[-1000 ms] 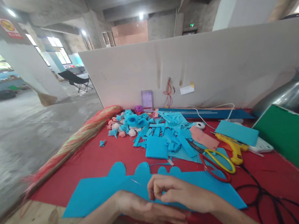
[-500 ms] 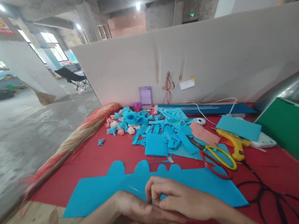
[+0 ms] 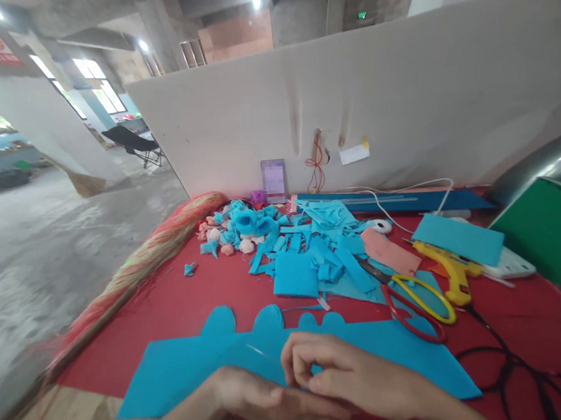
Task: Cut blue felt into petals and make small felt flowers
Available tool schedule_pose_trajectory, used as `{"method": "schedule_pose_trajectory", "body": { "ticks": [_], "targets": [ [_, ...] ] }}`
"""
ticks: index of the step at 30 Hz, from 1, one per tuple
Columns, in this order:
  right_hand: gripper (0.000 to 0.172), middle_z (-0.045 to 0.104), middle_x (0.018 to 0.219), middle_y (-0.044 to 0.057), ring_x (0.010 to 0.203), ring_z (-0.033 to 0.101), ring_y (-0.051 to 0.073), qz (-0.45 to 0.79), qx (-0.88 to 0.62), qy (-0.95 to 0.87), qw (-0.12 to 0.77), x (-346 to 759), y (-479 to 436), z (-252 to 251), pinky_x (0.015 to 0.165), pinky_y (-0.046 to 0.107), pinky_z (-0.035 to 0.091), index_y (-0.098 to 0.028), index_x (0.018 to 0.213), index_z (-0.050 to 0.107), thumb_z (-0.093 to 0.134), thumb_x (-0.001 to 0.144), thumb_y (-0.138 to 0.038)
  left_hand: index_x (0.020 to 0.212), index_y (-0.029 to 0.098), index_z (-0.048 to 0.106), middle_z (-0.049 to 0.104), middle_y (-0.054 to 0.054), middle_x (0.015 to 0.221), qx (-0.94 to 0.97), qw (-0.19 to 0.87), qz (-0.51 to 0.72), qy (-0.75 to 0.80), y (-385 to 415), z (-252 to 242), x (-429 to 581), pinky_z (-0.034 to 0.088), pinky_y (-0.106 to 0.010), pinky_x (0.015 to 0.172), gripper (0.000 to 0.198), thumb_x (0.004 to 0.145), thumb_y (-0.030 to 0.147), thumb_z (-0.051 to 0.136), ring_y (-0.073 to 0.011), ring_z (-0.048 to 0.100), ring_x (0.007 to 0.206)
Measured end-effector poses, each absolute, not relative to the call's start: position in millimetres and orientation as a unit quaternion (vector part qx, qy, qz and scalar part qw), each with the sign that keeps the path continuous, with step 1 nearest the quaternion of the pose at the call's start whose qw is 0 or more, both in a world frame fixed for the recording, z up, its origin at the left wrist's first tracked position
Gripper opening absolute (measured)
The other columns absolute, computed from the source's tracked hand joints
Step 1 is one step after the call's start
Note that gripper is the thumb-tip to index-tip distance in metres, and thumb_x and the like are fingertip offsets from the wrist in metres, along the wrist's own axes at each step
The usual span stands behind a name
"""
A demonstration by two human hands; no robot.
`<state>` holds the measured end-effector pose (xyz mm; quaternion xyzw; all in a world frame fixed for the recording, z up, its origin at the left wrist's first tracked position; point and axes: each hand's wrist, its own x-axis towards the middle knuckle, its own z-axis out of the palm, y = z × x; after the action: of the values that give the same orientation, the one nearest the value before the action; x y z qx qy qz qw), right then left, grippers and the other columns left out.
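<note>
My left hand (image 3: 263,392) lies palm up near the front edge, its fingers stretched out to the right. Curled over its palm and fingers is my right hand (image 3: 344,373), thumb and forefinger bent into a ring and fingertips touching the left hand. Whatever the right fingertips may pinch is hidden. Beneath and beyond both hands spreads a wide blue paper sheet (image 3: 177,376). Along its far edge stand several rounded blue shapes, among them a large half-round (image 3: 220,321). A thin pale strand (image 3: 256,350) lies on the sheet beside the hands.
Scissors (image 3: 424,302) with red and yellow handles rest at the sheet's right. Behind are blue crepe-paper scraps (image 3: 330,258), paper flowers (image 3: 247,222), a yellow glue gun (image 3: 456,280) and its black cord (image 3: 496,361). A phone (image 3: 274,181) leans against the white partition (image 3: 229,123).
The view has shifted slightly, so the things on the table sit a little lower or farther right. My hands keep nearly the same pose, the right still over the left.
</note>
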<state>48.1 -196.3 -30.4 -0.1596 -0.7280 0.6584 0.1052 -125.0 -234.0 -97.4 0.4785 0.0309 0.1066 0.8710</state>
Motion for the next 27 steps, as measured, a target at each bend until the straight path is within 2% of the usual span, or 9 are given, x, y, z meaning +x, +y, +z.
{"method": "schedule_pose_trajectory", "body": {
  "ticks": [3,6,9,12,13,15,17,21,27],
  "targets": [
    [0.001,0.048,0.099,0.005,0.09,0.046,0.015,0.662,-0.161,-0.727,0.084,48,-198,-31,0.083,0.025,0.034,-0.017,0.069,0.037,0.038,0.069,-0.018,0.137,0.012,0.025,0.035,-0.002,0.138,0.492,0.865,0.087,0.049,-235,-97,-124,0.021,-0.033,0.105,0.086,0.069,0.063,0.04,-0.0265,0.013,0.133],
    [0.002,0.048,0.092,0.004,0.087,0.046,0.014,0.656,-0.159,-0.733,0.082,48,-199,-29,0.08,0.025,0.035,-0.017,0.068,0.038,0.037,0.07,-0.018,0.137,0.016,0.026,0.039,0.003,0.134,0.503,0.859,0.076,0.05,-234,-95,-122,0.022,-0.029,0.103,0.079,0.073,0.062,0.034,-0.0232,0.014,0.133],
    [0.002,0.047,0.086,0.003,0.084,0.045,0.013,0.657,-0.163,-0.73,0.093,52,-196,-25,0.078,0.024,0.035,-0.017,0.068,0.039,0.037,0.069,-0.017,0.138,0.016,0.02,0.029,0.002,0.141,0.513,0.853,0.087,0.043,-230,-90,-124,0.018,-0.031,0.105,0.079,0.074,0.061,0.033,-0.0233,0.012,0.133],
    [0.006,0.048,0.083,0.002,0.082,0.045,0.014,0.623,-0.226,-0.739,0.117,58,-187,-23,0.077,0.025,0.035,-0.017,0.073,0.042,0.037,0.075,-0.021,0.139,0.017,0.016,0.024,0.001,0.143,0.577,0.813,0.082,0.017,-224,-66,-137,0.023,-0.034,0.105,0.082,0.073,0.059,0.042,-0.0248,0.019,0.132],
    [0.009,0.048,0.081,0.002,0.079,0.045,0.014,0.6,-0.263,-0.745,0.129,60,-182,-26,0.075,0.025,0.036,-0.017,0.075,0.043,0.037,0.078,-0.023,0.139,0.018,0.019,0.03,0.0,0.141,0.614,0.786,0.071,0.019,-221,-53,-145,0.026,-0.034,0.103,0.081,0.072,0.054,0.049,-0.0259,0.025,0.13],
    [0.015,0.047,0.074,0.001,0.071,0.044,0.013,0.539,-0.342,-0.753,0.158,61,-172,-36,0.067,0.024,0.036,-0.017,0.074,0.042,0.035,0.082,-0.028,0.133,0.023,0.036,0.051,-0.002,0.128,0.686,0.711,0.046,0.148,-211,-21,-167,0.033,-0.035,0.1,0.063,0.077,0.049,0.046,-0.0256,0.047,0.116],
    [0.019,0.042,0.065,-0.001,0.061,0.04,0.012,0.477,-0.401,-0.759,0.189,59,-163,-53,0.057,0.023,0.033,-0.018,0.07,0.039,0.033,0.083,-0.03,0.115,0.029,0.057,0.064,-0.001,0.108,0.732,0.609,0.065,0.3,-190,11,-194,0.041,-0.03,0.092,0.044,0.077,0.049,0.045,-0.0226,0.059,0.099],
    [0.02,0.039,0.06,-0.002,0.055,0.039,0.012,0.41,-0.463,-0.755,0.22,52,-149,-91,0.05,0.022,0.03,-0.018,0.07,0.036,0.032,0.084,-0.033,0.096,0.016,0.064,0.067,-0.003,0.093,0.727,0.32,0.213,0.569,-109,43,-248,0.043,-0.032,0.086,0.043,0.073,0.05,0.051,-0.0239,0.057,0.095],
    [0.023,0.048,0.058,0.001,0.052,0.049,0.013,0.391,-0.502,-0.728,0.256,53,-142,-136,0.049,0.019,0.036,-0.018,0.075,0.047,0.036,0.083,-0.036,0.097,0.011,0.063,0.066,-0.012,0.095,0.709,0.257,0.221,0.619,20,29,-308,0.047,-0.037,0.078,0.059,0.066,0.06,0.051,-0.0293,0.059,0.09]
  ]
}}
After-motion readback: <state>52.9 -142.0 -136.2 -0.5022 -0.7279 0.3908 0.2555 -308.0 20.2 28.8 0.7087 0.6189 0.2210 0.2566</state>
